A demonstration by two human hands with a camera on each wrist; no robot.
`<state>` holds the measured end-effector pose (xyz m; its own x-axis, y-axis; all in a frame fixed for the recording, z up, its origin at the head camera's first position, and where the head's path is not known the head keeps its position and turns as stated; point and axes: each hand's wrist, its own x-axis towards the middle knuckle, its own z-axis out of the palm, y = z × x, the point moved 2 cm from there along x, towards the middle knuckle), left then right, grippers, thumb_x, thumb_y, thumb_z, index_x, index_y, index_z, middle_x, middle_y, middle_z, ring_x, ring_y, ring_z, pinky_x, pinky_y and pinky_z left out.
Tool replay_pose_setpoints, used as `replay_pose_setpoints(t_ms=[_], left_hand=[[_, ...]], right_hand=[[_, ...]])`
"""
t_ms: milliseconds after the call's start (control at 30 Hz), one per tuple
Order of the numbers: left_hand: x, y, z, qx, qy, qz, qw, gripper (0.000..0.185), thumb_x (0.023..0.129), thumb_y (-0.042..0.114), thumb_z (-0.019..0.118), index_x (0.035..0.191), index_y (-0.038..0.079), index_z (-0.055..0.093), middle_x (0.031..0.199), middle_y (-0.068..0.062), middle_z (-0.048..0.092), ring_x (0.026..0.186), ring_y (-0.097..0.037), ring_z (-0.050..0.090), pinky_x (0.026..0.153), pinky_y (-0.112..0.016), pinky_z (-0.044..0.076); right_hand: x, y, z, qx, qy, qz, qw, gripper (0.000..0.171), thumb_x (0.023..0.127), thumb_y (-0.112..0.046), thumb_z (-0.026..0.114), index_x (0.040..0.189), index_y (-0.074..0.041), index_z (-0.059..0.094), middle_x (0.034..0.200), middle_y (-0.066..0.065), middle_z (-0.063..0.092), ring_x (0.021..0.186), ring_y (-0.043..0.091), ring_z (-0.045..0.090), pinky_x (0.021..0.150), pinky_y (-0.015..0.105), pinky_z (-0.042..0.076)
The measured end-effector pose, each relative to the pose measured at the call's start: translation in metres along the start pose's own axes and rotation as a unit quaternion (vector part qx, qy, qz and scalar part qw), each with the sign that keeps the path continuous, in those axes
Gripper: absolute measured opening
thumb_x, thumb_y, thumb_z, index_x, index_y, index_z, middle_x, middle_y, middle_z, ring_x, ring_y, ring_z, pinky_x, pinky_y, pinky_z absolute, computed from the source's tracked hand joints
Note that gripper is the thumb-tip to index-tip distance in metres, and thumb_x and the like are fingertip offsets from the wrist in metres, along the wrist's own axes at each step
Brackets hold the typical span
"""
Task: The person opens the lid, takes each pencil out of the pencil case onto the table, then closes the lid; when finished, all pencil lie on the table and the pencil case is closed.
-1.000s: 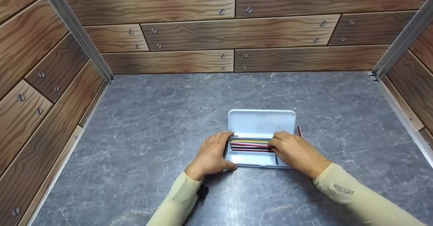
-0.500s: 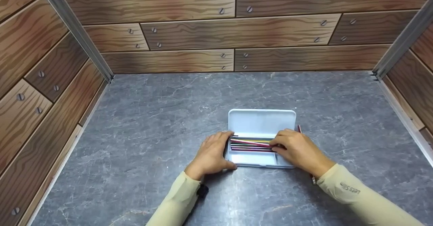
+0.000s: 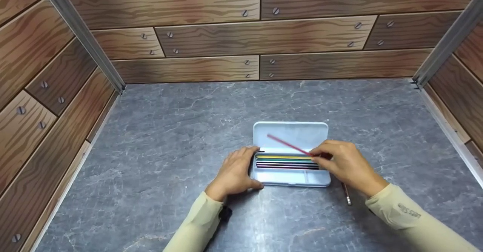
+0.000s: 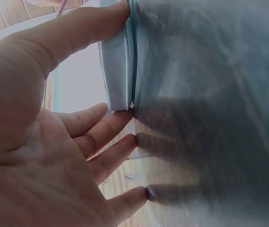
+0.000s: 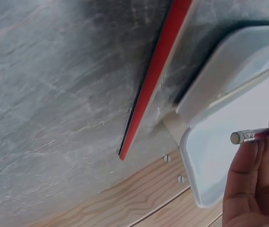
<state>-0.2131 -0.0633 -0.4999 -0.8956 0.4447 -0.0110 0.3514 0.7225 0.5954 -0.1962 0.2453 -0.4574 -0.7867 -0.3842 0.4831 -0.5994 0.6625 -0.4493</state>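
A light-blue pencil case (image 3: 291,185) lies open, its lid (image 3: 298,129) tilted back. Several coloured pencils (image 3: 283,163) lie side by side in its long rear compartment. My left hand (image 3: 234,172) holds the case's left end, with the thumb at the front edge and the index finger near the back corner. Between thumb and fingers, my right hand (image 3: 345,165) pinches a red pencil (image 3: 288,144), which slants up to the left in front of the lid. Its eraser end (image 5: 240,136) pokes out past the fingers in the right wrist view.
Another red pencil (image 5: 153,78) lies on the grey marbled table (image 3: 188,131), right of the case and partly beneath the right hand. Two small compartments (image 3: 281,177) along the case's front hold nothing. Wood-patterned walls (image 3: 207,69) enclose the table.
The right hand has drawn the red pencil up out of the row and moved slightly right. More of the pencil on the table shows at its lower end. The left hand stays put.
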Motion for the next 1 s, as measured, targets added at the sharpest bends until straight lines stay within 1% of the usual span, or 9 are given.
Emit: replay_pose_setpoints(t_ms=[167,333,533,600,667,733,800,867,1000], left_hand=[[0.000,0.001,0.000,-0.005,-0.004,-0.004,1.0000,0.105,0.077,0.026,0.102,0.165,0.010,0.049,0.158,-0.014,0.061,0.152,-0.039,0.054,0.135,-0.060,0.037],[0.000,0.001,-0.001,-0.004,-0.007,-0.006,0.9999,0.105,0.077,0.026,0.102,0.165,0.010,0.049,0.159,-0.014,0.061,0.152,-0.040,0.053,0.135,-0.060,0.037],[0.000,0.001,-0.001,-0.002,-0.011,-0.005,0.9999,0.104,0.078,0.027,0.102,0.166,0.009,0.048,0.160,-0.015,0.060,0.153,-0.039,0.053,0.136,-0.060,0.036],[0.000,0.000,-0.001,-0.003,-0.012,-0.006,0.9999,0.104,0.078,0.027,0.102,0.166,0.009,0.048,0.161,-0.015,0.060,0.154,-0.039,0.053,0.136,-0.060,0.036],[0.000,0.000,-0.001,-0.003,-0.011,-0.006,0.9999,0.105,0.078,0.027,0.101,0.166,0.009,0.048,0.161,-0.015,0.059,0.154,-0.040,0.052,0.136,-0.060,0.035],[0.000,0.000,-0.001,-0.004,-0.010,-0.006,0.9999,0.105,0.078,0.027,0.102,0.166,0.009,0.048,0.161,-0.015,0.059,0.154,-0.040,0.052,0.136,-0.060,0.035],[0.000,0.000,-0.001,-0.005,-0.010,-0.006,0.9999,0.105,0.078,0.027,0.102,0.166,0.009,0.047,0.162,-0.015,0.059,0.155,-0.040,0.052,0.137,-0.060,0.034],[-0.001,0.000,0.000,-0.006,-0.010,-0.005,0.9999,0.106,0.078,0.026,0.102,0.166,0.009,0.047,0.162,-0.016,0.059,0.155,-0.040,0.051,0.137,-0.061,0.033],[0.000,0.001,0.000,-0.007,-0.012,-0.004,0.9999,0.106,0.078,0.026,0.102,0.167,0.009,0.047,0.163,-0.016,0.058,0.156,-0.041,0.051,0.138,-0.061,0.032]], right_hand=[[-0.003,0.004,-0.013,-0.011,0.030,0.076,0.997,0.022,0.084,0.001,0.094,0.103,-0.008,0.089,0.095,0.004,0.085,0.081,0.001,0.070,0.073,0.009,0.057],[-0.008,0.011,-0.025,-0.010,0.044,0.157,0.987,0.019,0.085,-0.003,0.094,0.104,-0.004,0.088,0.095,0.013,0.087,0.078,-0.004,0.069,0.070,0.002,0.051],[-0.017,0.021,-0.037,-0.009,0.032,0.243,0.970,0.024,0.091,-0.015,0.093,0.109,-0.001,0.087,0.097,0.018,0.087,0.069,-0.015,0.064,0.061,0.007,0.049],[-0.021,0.025,-0.040,-0.009,0.026,0.265,0.964,0.026,0.092,-0.016,0.092,0.111,0.001,0.087,0.096,0.018,0.086,0.067,-0.009,0.068,0.059,0.010,0.050],[-0.025,0.028,-0.042,-0.024,0.019,0.280,0.960,0.026,0.092,-0.018,0.092,0.111,0.000,0.087,0.096,0.018,0.086,0.071,0.003,0.075,0.062,0.015,0.051],[-0.029,0.032,-0.043,-0.040,0.004,0.289,0.956,0.025,0.091,-0.018,0.092,0.109,-0.001,0.088,0.097,0.018,0.087,0.079,0.017,0.079,0.067,0.022,0.053],[-0.033,0.036,-0.045,-0.052,-0.022,0.298,0.953,0.025,0.091,-0.020,0.091,0.108,-0.002,0.088,0.098,0.017,0.087,0.086,0.025,0.079,0.071,0.028,0.054],[-0.037,0.040,-0.045,-0.051,-0.053,0.312,0.947,0.025,0.090,-0.020,0.091,0.107,-0.002,0.088,0.097,0.016,0.087,0.085,0.025,0.078,0.072,0.032,0.055],[-0.046,0.045,-0.045,-0.034,-0.114,0.345,0.931,0.029,0.089,-0.020,0.090,0.109,0.001,0.087,0.088,0.011,0.086,0.072,0.011,0.073,0.068,0.032,0.055]])
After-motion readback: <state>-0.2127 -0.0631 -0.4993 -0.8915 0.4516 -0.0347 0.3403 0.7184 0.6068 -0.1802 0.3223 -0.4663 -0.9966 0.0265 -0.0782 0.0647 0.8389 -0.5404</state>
